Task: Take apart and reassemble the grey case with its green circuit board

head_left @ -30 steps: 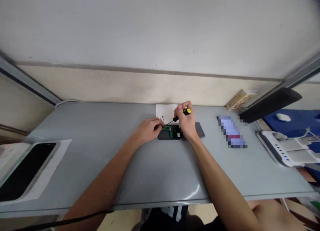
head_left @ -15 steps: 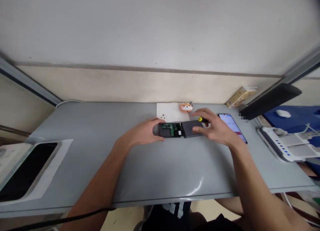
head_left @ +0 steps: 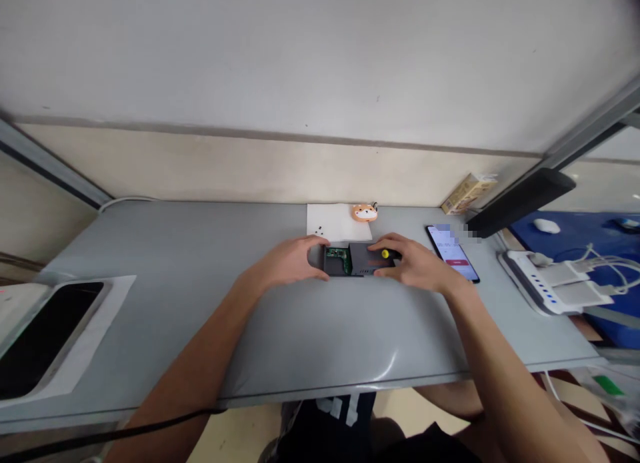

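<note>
A dark grey electronics case [head_left: 336, 268] lies near the middle of the table, its left part uncovered to show a green circuit board [head_left: 345, 257]. My left hand [head_left: 295, 261] grips the case's left end between thumb and fingers. Over the right part sits a dark grey cover [head_left: 361, 255], overlapping the board. Thumb and fingers of my right hand [head_left: 415, 263] hold the cover at its near and far edges. Tucked in that hand is a screwdriver [head_left: 385, 254], of which mainly the yellow end shows. Several tiny dark pieces [head_left: 319, 231], perhaps screws, lie on a white paper [head_left: 340, 216] behind.
An orange animal-faced pouch [head_left: 365, 213] rests on the paper. To the right are a lit phone [head_left: 454, 255], a small box [head_left: 469, 193], a long black object [head_left: 523, 199] and a power strip [head_left: 530, 283] with plugs. A black-screened device [head_left: 50, 336] lies at left.
The cover has slid left along the case, hiding more of the board. My right hand has moved left with it and now pinches its edges. The view has shifted slightly.
</note>
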A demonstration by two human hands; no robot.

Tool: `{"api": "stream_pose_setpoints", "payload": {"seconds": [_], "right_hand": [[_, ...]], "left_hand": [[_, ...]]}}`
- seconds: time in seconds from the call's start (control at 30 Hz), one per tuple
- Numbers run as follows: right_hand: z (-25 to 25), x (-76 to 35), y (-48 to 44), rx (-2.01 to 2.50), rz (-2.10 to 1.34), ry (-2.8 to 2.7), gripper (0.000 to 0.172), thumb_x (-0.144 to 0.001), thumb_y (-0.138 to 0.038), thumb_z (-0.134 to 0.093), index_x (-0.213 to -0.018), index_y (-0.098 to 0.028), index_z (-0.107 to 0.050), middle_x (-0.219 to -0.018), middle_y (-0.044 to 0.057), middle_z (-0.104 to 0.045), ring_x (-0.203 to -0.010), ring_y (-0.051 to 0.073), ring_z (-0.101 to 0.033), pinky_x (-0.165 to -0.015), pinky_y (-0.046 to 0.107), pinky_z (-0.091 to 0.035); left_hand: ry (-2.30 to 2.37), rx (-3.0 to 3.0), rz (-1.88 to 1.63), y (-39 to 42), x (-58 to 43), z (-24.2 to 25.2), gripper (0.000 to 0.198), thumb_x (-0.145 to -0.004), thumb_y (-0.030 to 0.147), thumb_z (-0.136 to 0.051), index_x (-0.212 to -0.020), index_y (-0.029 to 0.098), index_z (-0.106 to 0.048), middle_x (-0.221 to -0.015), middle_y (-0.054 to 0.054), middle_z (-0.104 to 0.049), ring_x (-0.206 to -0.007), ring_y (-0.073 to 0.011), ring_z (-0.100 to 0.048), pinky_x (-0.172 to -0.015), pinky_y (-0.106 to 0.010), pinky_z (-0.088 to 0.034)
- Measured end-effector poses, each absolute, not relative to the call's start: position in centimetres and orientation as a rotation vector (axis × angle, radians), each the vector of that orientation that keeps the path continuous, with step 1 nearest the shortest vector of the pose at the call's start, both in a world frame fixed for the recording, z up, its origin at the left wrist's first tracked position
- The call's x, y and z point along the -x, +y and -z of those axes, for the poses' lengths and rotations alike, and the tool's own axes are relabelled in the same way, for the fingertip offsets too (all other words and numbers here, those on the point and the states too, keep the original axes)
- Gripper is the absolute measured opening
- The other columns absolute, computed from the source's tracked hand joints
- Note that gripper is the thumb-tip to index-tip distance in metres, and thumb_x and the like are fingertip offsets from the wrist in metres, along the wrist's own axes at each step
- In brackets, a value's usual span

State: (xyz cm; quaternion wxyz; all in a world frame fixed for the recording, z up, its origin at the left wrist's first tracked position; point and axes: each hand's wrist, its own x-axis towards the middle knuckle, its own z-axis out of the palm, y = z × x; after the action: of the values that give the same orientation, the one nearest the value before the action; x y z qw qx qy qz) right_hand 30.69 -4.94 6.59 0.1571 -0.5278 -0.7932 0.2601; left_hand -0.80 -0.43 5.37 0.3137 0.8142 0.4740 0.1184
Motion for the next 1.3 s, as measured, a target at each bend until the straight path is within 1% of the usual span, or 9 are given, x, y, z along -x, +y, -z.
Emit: {"api": "stream_pose_setpoints", "payload": {"seconds": [0.13, 0.3, 0.4, 0.53, 0.7, 0.77, 0.83, 1.0, 1.3], "right_hand": [[-5.4, -29.2, -5.7, 1.457, -0.634, -2.299, 0.046, -0.089, -0.037, -0.072, -0.134, -0.034, -0.063, -0.146, 0.005, -0.056, -0.109, 0.025, -0.071, -0.098, 0.043, -0.057], [-5.3, -27.7, -4.8, 1.397, -0.628, -2.364, 0.049, -0.088, -0.041, -0.073, -0.135, -0.032, -0.063, -0.141, 0.007, -0.059, -0.107, 0.025, -0.070, -0.095, 0.044, -0.056], [-6.3, -26.9, -3.5, 1.357, -0.738, -2.389, 0.045, -0.084, -0.044, -0.077, -0.125, -0.030, -0.068, -0.131, 0.006, -0.065, -0.102, 0.025, -0.069, -0.088, 0.041, -0.056], [-7.8, -25.7, -1.4, 1.205, -0.727, -1.938, 0.025, -0.093, -0.049, -0.063, -0.099, -0.026, -0.071, -0.104, 0.005, -0.072, -0.097, 0.022, -0.068, -0.087, 0.037, -0.054], [-6.3, -24.8, 0.9, 1.039, -0.751, -1.027, 0.050, -0.100, -0.066, -0.031, -0.094, -0.026, -0.059, -0.085, 0.004, -0.064, -0.069, 0.016, -0.063, -0.064, 0.031, -0.049], [-4.5, -24.9, 1.2, 1.107, -0.875, -0.892, 0.053, -0.097, -0.071, -0.036, -0.084, -0.024, -0.057, -0.071, 0.001, -0.056, -0.051, 0.013, -0.048, -0.050, 0.029, -0.037], [-2.8, -25.1, 1.2, 1.168, -0.991, -0.859, 0.047, -0.093, -0.068, -0.051, -0.084, -0.023, -0.059, -0.061, -0.002, -0.051, -0.049, 0.012, -0.044, -0.049, 0.029, -0.034], [-1.0, -25.0, 0.7, 1.267, -1.014, -1.122, 0.039, -0.093, -0.062, -0.060, -0.097, -0.023, -0.065, -0.078, 0.001, -0.068, -0.060, 0.013, -0.050, -0.058, 0.027, -0.039], [-1.2, -24.7, 0.6, 1.324, -0.960, -1.302, 0.042, -0.095, -0.063, -0.054, -0.100, -0.023, -0.066, -0.080, 0.002, -0.072, -0.060, 0.014, -0.048, -0.057, 0.027, -0.037]], "left_hand": [[1.270, -2.187, -0.349, -0.7, 0.2, -4.6, 0.070, -0.067, 0.045, -0.089, -0.133, 0.036, -0.066, -0.122, -0.002, -0.073, -0.105, -0.0294, -0.070, -0.086, -0.037, -0.054], [1.273, -2.266, -0.364, -0.8, -0.5, -3.9, 0.094, -0.070, 0.047, -0.088, -0.154, 0.037, -0.046, -0.130, -0.005, -0.070, -0.114, -0.0321, -0.069, -0.098, -0.040, -0.052], [1.284, -2.317, -0.335, -0.7, -0.6, -3.8, 0.098, -0.070, 0.047, -0.089, -0.157, 0.034, -0.043, -0.128, -0.006, -0.072, -0.119, -0.0345, -0.067, -0.099, -0.041, -0.051], [1.174, -2.367, -0.358, -0.7, -0.5, -3.7, 0.083, -0.073, 0.045, -0.088, -0.147, 0.031, -0.053, -0.141, -0.006, -0.065, -0.127, -0.0331, -0.063, -0.106, -0.043, -0.049], [1.129, -2.311, -0.402, -1.0, -0.7, -3.5, 0.069, -0.078, 0.044, -0.083, -0.139, 0.028, -0.056, -0.139, -0.007, -0.065, -0.125, -0.0312, -0.063, -0.102, -0.044, -0.051], [1.121, -2.299, -0.434, -1.2, -0.8, -3.7, 0.063, -0.079, 0.045, -0.081, -0.134, 0.027, -0.057, -0.133, -0.007, -0.068, -0.119, -0.0304, -0.066, -0.099, -0.043, -0.052], [1.127, -2.309, -0.438, -1.4, -0.9, -3.9, 0.055, -0.082, 0.049, -0.078, -0.128, 0.026, -0.060, -0.124, -0.007, -0.071, -0.111, -0.0297, -0.068, -0.094, -0.041, -0.053], [1.134, -2.376, -0.425, -1.3, -0.9, -4.2, 0.038, -0.091, 0.049, -0.065, -0.118, 0.022, -0.066, -0.115, -0.008, -0.074, -0.105, -0.0282, -0.070, -0.090, -0.040, -0.053], [1.108, -2.448, -0.439, -1.0, -0.6, -3.8, 0.035, -0.104, 0.043, -0.045, -0.113, 0.021, -0.070, -0.111, -0.008, -0.075, -0.104, -0.0265, -0.069, -0.094, -0.041, -0.051]]}}
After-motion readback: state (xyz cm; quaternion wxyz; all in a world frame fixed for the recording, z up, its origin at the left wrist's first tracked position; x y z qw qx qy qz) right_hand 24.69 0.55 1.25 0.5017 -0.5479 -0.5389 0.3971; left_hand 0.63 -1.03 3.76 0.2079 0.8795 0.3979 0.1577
